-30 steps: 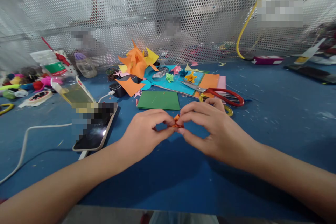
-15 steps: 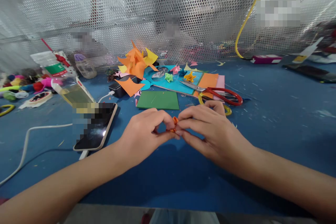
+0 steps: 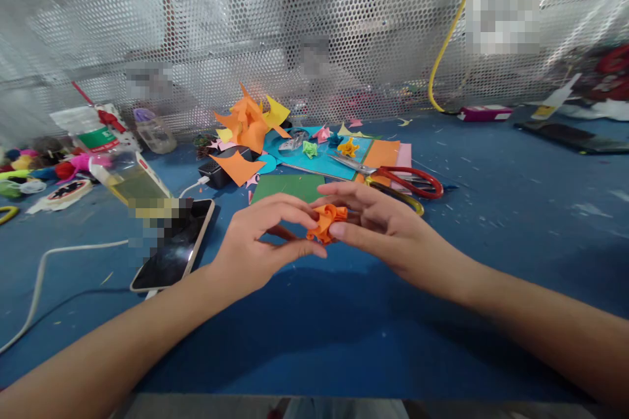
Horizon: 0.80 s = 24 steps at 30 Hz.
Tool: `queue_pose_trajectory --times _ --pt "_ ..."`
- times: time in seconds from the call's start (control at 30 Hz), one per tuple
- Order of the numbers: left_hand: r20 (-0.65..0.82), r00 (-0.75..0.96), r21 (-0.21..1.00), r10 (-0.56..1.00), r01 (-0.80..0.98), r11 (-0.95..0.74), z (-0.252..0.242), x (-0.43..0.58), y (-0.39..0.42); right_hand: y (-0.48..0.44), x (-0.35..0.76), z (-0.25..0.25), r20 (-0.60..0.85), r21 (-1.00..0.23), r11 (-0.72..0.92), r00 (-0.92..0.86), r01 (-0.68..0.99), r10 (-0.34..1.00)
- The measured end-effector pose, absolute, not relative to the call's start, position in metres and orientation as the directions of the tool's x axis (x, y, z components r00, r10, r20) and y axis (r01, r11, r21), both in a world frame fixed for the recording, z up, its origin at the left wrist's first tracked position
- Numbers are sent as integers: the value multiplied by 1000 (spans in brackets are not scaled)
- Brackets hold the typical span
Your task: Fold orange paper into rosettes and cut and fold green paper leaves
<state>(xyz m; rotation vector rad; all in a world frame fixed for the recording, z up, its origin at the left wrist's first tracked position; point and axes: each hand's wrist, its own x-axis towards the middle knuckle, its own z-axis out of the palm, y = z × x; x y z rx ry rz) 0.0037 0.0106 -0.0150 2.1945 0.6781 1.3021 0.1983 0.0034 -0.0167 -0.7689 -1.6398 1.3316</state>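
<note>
A small folded orange paper piece [image 3: 326, 219] is held between both my hands above the blue table [image 3: 515, 209]. My left hand [image 3: 260, 245] pinches its left side with thumb and fingers curled. My right hand [image 3: 381, 226] grips its right side, thumb under it and fingers stretched over the top. A green paper sheet [image 3: 287, 187] lies just behind my hands.
A phone [image 3: 174, 245] on a white cable lies to the left. Red-handled scissors [image 3: 403, 180], coloured paper sheets, small folded shapes and a large orange and yellow paper flower [image 3: 250, 121] sit behind. Craft clutter fills the far left. Perforated metal mesh walls the back.
Both hands have lifted slightly and opened out, so more of the orange paper piece shows. The camera view has shifted a little down and right.
</note>
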Motion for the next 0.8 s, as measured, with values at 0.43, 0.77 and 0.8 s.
queue_pose_trajectory --times 0.43,0.77,0.8 --pt "617 595 472 515 244 -847 -9 -1 18 4 202 -9 67 -989 131 -561 75 825" --pt "701 587 258 405 320 -911 -10 1 13 1 199 -20 694 -340 808 -452 481 561" --pt "696 580 273 422 330 -904 -11 1 11 1 199 -20 697 -304 814 -467 496 545"
